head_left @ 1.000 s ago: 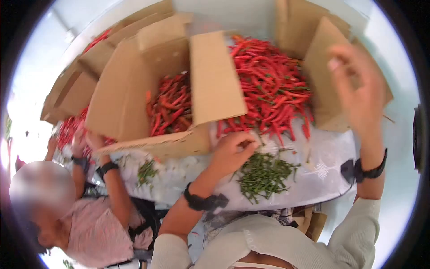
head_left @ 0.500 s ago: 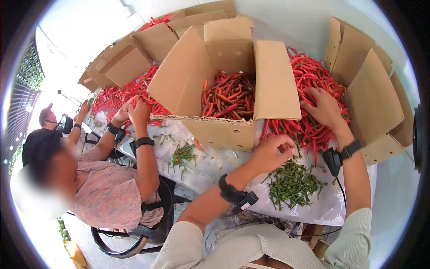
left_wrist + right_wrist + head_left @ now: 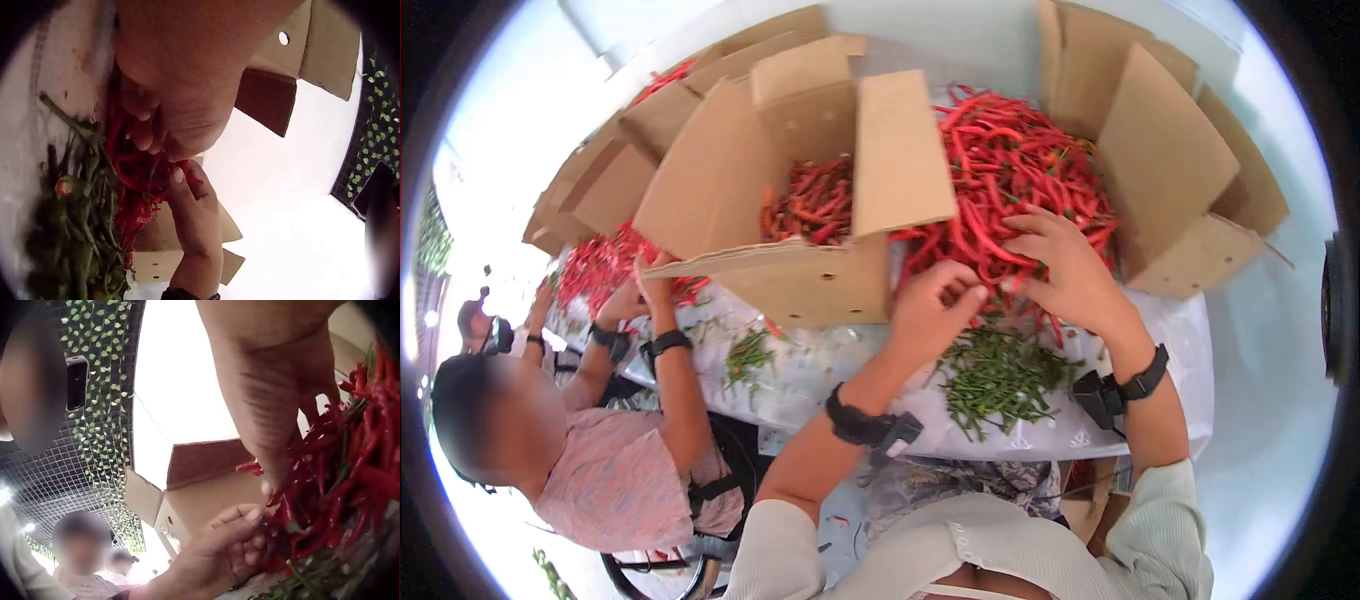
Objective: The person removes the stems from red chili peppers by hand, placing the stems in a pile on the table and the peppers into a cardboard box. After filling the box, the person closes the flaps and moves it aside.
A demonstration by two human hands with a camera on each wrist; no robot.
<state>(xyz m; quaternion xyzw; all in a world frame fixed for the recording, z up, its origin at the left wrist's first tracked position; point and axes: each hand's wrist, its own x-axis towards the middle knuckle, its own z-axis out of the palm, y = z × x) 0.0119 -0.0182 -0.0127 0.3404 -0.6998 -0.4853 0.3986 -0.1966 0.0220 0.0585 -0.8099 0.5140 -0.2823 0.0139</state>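
Left hand [image 3: 930, 315], fingers curled and pinching at the near edge of the chillies [image 3: 1000, 160] heaped on the table [image 3: 1100, 420], just beside the right hand [image 3: 1065, 265], whose bent fingers lie on the heap, grip not discernible. A box [image 3: 800, 270] holding more chillies stands left of the heap, flaps [image 3: 1170, 170] wall its right, green stems [image 3: 995, 375] lie before the hands, and a second person [image 3: 620, 480] works at left. The head view hides the fingertips, which the left wrist view shows sunk among red pods; only the right wrist view shows a leafy mesh wall [image 3: 94, 394].
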